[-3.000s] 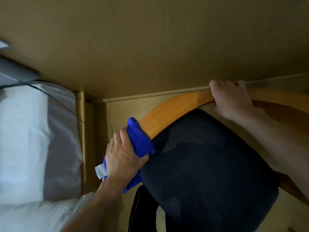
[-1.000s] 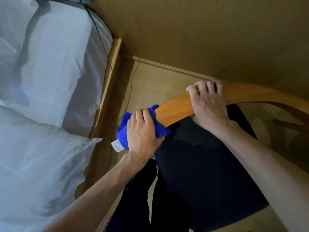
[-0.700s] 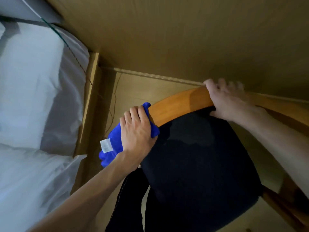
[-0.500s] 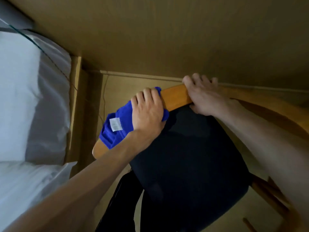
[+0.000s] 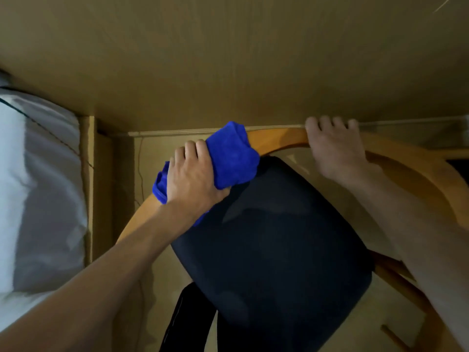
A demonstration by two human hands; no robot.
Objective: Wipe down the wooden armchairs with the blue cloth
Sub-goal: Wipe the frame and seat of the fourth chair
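On the curved wooden back rail (image 5: 276, 142) of the armchair, near its left bend, your left hand (image 5: 194, 180) grips the bunched blue cloth (image 5: 232, 158), fingers curled over the top of the wad and pressing it down onto the wood. Half a second ago the cloth sat lower on that bend; it has now climbed toward the rail's crown, so the stretch of rail under your left forearm has had its pass. Your right hand (image 5: 335, 148) clamps the rail itself, fingers hooked over the far edge, just beside the cloth with only a short bare span of wood between them. It has slid right to make room. The dark seat cushion (image 5: 274, 250) lies below both hands, and a white bed (image 5: 38, 186) stands off the chair's left side. By my reckoning, the wipe is only partway: the right half of the rail, under and beyond your right hand, looks untouched, and that hand must move again before the cloth can go on.
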